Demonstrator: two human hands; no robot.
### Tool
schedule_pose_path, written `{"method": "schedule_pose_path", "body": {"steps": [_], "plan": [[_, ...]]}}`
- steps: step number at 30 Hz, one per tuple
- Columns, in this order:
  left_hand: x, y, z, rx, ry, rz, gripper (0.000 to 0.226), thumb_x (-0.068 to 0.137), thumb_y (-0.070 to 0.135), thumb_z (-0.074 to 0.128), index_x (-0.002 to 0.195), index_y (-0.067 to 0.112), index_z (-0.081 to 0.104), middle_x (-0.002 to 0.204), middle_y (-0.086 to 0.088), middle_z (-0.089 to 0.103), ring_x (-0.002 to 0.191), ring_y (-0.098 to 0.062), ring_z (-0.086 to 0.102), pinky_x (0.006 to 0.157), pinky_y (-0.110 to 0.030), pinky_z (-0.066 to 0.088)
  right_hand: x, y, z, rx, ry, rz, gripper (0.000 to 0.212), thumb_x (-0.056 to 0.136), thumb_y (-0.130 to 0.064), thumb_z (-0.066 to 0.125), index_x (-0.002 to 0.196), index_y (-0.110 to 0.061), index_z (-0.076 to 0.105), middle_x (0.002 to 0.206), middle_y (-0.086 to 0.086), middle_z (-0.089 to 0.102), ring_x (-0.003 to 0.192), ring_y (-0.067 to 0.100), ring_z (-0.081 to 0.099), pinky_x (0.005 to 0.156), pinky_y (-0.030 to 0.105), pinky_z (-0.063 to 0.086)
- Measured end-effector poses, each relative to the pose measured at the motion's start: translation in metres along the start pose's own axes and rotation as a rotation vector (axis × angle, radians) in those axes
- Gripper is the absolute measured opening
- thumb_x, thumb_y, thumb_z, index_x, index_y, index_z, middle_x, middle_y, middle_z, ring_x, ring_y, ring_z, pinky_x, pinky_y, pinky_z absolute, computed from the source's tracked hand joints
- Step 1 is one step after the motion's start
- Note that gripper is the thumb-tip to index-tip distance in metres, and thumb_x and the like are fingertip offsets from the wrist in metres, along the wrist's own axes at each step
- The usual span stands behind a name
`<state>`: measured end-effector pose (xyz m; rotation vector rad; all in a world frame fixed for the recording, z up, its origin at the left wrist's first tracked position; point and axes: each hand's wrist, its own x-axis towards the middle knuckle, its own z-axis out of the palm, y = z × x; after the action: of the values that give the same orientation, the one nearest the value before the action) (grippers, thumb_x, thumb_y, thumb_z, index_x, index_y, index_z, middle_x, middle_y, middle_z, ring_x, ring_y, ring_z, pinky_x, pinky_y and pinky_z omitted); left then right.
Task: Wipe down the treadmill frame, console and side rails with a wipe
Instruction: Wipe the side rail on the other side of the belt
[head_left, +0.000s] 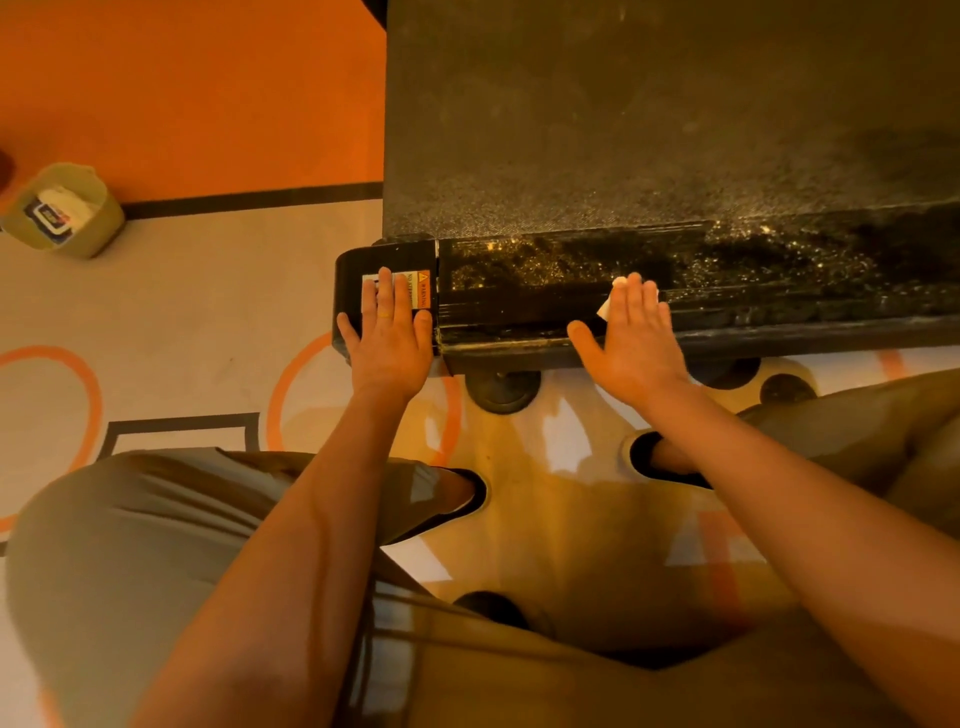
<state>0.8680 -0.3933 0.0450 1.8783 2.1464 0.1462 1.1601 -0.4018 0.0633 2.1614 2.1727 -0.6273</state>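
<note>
I crouch beside the treadmill's black side rail (779, 306), which runs along the dark belt (649, 114). My right hand (636, 338) lies flat on the rail with straight fingers and presses a white wipe (605, 307) under it; only the wipe's edges show. My left hand (389, 332) rests flat on the black end cap (353, 270) at the rail's rear corner, partly covering a warning sticker (422, 288). The rail right of my right hand is speckled with dust.
A small beige bin (98, 228) holding a wipes packet (49, 218) stands on the floor at the left. Round treadmill feet (501, 392) sit under the rail. My knees and shoes are close below the rail on the orange and cream floor.
</note>
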Motion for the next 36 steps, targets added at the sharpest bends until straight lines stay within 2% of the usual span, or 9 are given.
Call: {"method": "schedule_pose_path", "body": {"steps": [2, 8, 12, 17, 20, 25, 29, 32, 36], "plan": [[0.000, 0.001, 0.000, -0.002, 0.002, -0.001, 0.060, 0.108, 0.042, 0.017, 0.162, 0.018, 0.003, 0.169, -0.002, -0.003, 0.155, -0.022, -0.009, 0.121, -0.060, -0.002, -0.003, -0.019, 0.006, 0.043, 0.020, -0.073, 0.085, 0.100, -0.061, 0.027, 0.158, -0.005, -0.002, 0.166, 0.015, -0.008, 0.153, 0.028, -0.011, 0.122, 0.040, -0.006], [0.002, 0.000, 0.001, 0.008, -0.009, -0.002, 0.060, 0.108, 0.043, 0.015, 0.162, 0.020, 0.002, 0.169, 0.000, -0.005, 0.155, -0.021, -0.012, 0.120, -0.059, -0.004, 0.001, -0.099, 0.030, -0.103, -0.047, -0.297, 0.080, 0.101, -0.061, 0.017, 0.158, -0.010, -0.009, 0.165, 0.011, -0.016, 0.152, 0.026, -0.018, 0.123, 0.042, -0.009], [0.002, -0.003, 0.002, 0.029, -0.016, -0.007, 0.060, 0.109, 0.043, 0.015, 0.161, 0.020, -0.001, 0.169, 0.000, -0.009, 0.154, -0.020, -0.015, 0.121, -0.059, -0.004, 0.005, -0.132, 0.035, -0.134, -0.074, -0.411, 0.075, 0.102, -0.059, 0.012, 0.159, -0.012, -0.005, 0.167, 0.008, -0.011, 0.152, 0.023, -0.015, 0.125, 0.042, -0.006], [0.001, -0.003, 0.001, 0.035, -0.022, 0.003, 0.059, 0.109, 0.041, 0.018, 0.161, 0.020, -0.001, 0.169, -0.001, -0.009, 0.154, -0.022, -0.013, 0.120, -0.059, -0.005, 0.022, -0.148, 0.022, 0.009, -0.144, -0.331, 0.068, 0.103, -0.057, 0.004, 0.160, -0.019, 0.001, 0.167, -0.001, -0.005, 0.153, 0.015, -0.011, 0.124, 0.043, -0.009], [0.001, -0.002, 0.000, -0.016, -0.007, -0.008, 0.059, 0.109, 0.041, 0.018, 0.161, 0.020, 0.002, 0.169, 0.000, -0.005, 0.155, -0.021, -0.010, 0.120, -0.059, -0.005, 0.018, -0.127, 0.017, -0.009, -0.126, -0.333, 0.065, 0.104, -0.053, 0.007, 0.160, -0.020, 0.002, 0.167, -0.002, -0.004, 0.153, 0.014, -0.010, 0.124, 0.043, -0.008], [0.001, 0.000, 0.001, -0.022, 0.006, -0.022, 0.059, 0.108, 0.041, 0.018, 0.161, 0.020, 0.003, 0.169, 0.000, -0.003, 0.155, -0.021, -0.009, 0.120, -0.059, -0.005, 0.013, -0.072, 0.006, -0.079, -0.115, -0.327, 0.060, 0.107, -0.043, 0.015, 0.160, -0.017, 0.001, 0.168, 0.002, -0.004, 0.153, 0.018, -0.008, 0.125, 0.042, -0.005], [0.000, 0.000, 0.000, -0.026, 0.003, -0.007, 0.059, 0.109, 0.041, 0.019, 0.161, 0.019, 0.004, 0.169, 0.000, -0.003, 0.155, -0.022, -0.009, 0.120, -0.060, -0.004, 0.017, -0.102, 0.012, -0.083, -0.126, -0.363, 0.067, 0.107, -0.043, 0.025, 0.159, -0.009, -0.001, 0.167, 0.010, -0.006, 0.153, 0.026, -0.009, 0.124, 0.040, -0.004], [0.000, 0.000, -0.002, -0.010, -0.008, -0.004, 0.059, 0.109, 0.040, 0.020, 0.161, 0.019, 0.004, 0.169, -0.001, -0.003, 0.155, -0.022, -0.008, 0.120, -0.061, -0.003, 0.020, -0.120, 0.014, -0.097, -0.135, -0.407, 0.064, 0.108, -0.040, 0.024, 0.159, -0.009, 0.000, 0.167, 0.010, -0.005, 0.154, 0.025, -0.007, 0.123, 0.038, -0.001], [0.001, 0.003, -0.004, -0.016, -0.021, -0.026, 0.060, 0.109, 0.040, 0.020, 0.162, 0.018, 0.003, 0.169, -0.001, -0.003, 0.155, -0.022, -0.008, 0.120, -0.061, -0.002, 0.018, -0.084, 0.006, -0.087, -0.068, -0.369, 0.063, 0.108, -0.041, 0.025, 0.159, -0.009, 0.008, 0.167, 0.010, 0.006, 0.154, 0.024, 0.002, 0.124, 0.037, 0.005]]}}
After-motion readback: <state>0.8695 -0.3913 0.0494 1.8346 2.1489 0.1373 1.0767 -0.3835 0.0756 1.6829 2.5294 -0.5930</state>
